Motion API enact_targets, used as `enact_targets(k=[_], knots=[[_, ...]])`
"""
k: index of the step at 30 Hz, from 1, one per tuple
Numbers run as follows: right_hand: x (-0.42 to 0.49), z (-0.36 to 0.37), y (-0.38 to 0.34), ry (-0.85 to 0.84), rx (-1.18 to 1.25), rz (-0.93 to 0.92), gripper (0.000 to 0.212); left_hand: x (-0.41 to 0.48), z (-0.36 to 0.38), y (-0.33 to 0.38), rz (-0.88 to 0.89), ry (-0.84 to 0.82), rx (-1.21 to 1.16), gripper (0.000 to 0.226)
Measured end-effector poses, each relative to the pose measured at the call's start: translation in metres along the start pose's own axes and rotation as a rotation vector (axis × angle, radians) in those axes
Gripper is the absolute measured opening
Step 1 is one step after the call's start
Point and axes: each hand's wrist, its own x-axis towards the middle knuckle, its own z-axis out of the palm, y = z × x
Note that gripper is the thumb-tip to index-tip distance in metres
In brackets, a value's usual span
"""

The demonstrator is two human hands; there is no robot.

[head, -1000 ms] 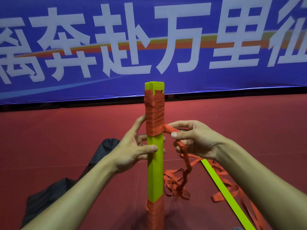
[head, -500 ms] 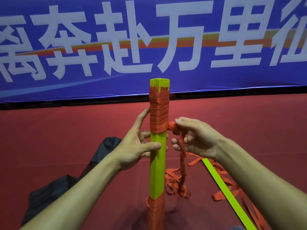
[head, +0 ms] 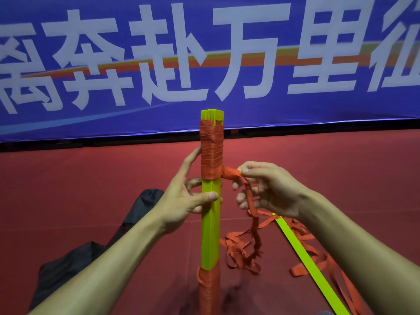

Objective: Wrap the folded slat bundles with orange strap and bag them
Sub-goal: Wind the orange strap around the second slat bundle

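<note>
1. Two hands work at one upright slat bundle [head: 210, 223], which stands between them with its foot on the red floor [head: 68, 178].
2. Left hand [head: 181, 201] grips the bare yellow-green middle of the bundle: thumb laid across the near face, fingers curled round the far side, forefinger stretched up along the wrapped upper part.
3. Right hand [head: 268, 189] pinches the orange strap [head: 231, 175] between thumb and forefinger tips, just to the right of the bundle; its other fingers are loosely curled.
4. From the pinch the strap runs short and taut to the lowest turn of the upper wrap; below the right hand it hangs twisted down to a loose heap on the floor.
5. A second band of strap wraps the foot of the bundle, below both hands.
6. Under the right forearm a loose slat [head: 306, 258] lies slantwise among more loose strap.
7. Under the left forearm lies a crumpled black bag [head: 91, 253].
8. Beyond the hands hangs a blue banner [head: 204, 64] with large white characters.
</note>
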Motion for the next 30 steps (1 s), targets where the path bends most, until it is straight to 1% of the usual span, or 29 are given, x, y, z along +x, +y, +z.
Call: enact_targets(k=[1, 2, 4, 8, 11, 15, 19, 21, 25, 28, 30], knots=[[-0.001, -0.001, -0.001, -0.034, 0.044, 0.013, 0.004, 0.0, -0.001, -0.001, -0.003, 0.005, -0.003, 0.095], [-0.001, -0.001, -0.001, -0.056, 0.073, 0.013, 0.005, -0.001, -0.001, -0.001, -0.009, 0.006, -0.008, 0.093], [-0.002, -0.001, 0.001, -0.077, 0.093, 0.001, 0.011, -0.002, -0.001, 0.0, -0.021, 0.002, -0.017, 0.09], [0.001, -0.001, 0.007, -0.064, 0.065, -0.022, 0.023, -0.003, -0.001, 0.0, -0.047, 0.004, -0.007, 0.091], [0.006, 0.0, 0.009, -0.031, 0.047, -0.04, 0.024, -0.002, -0.002, -0.002, -0.061, 0.019, 0.038, 0.091], [0.006, 0.008, 0.01, 0.091, -0.143, -0.115, 0.031, -0.002, 0.001, -0.001, -0.047, 0.049, 0.092, 0.092], [0.009, 0.02, 0.013, 0.291, -0.306, -0.304, 0.038, -0.001, 0.009, 0.001, 0.031, 0.101, 0.161, 0.094], [0.011, 0.023, 0.014, 0.366, -0.384, -0.362, 0.044, -0.001, 0.014, 0.002, 0.084, 0.141, 0.202, 0.095], [0.013, 0.023, 0.015, 0.463, -0.502, -0.397, 0.052, -0.001, 0.021, 0.004, 0.125, 0.198, 0.274, 0.098], [0.014, 0.024, 0.015, 0.528, -0.598, -0.397, 0.051, 0.0, 0.024, 0.004, 0.119, 0.224, 0.309, 0.099], [0.014, 0.023, 0.014, 0.533, -0.627, -0.408, 0.051, 0.0, 0.024, 0.004, 0.13, 0.225, 0.317, 0.099]])
